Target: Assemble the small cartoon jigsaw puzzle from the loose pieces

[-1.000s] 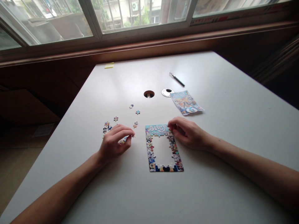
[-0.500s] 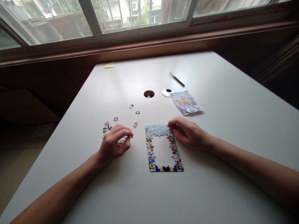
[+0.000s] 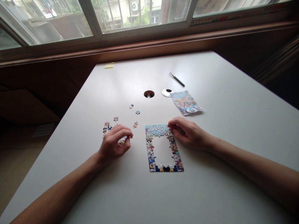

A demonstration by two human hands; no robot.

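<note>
Left hand point(image 3: 114, 142): your thumb and forefinger are nearly closed on a small puzzle piece point(image 3: 132, 137), near loose pieces point(image 3: 116, 119) on the desk point(image 3: 112, 193); pinch lightly by the edges, leaving its outline visible. Right hand point(image 3: 189, 133): your curled fingers touch the upper right corner of the flat puzzle frame point(image 3: 151, 155); gentle pressure steadies it. Whether this grip is closed cannot be told.
</note>
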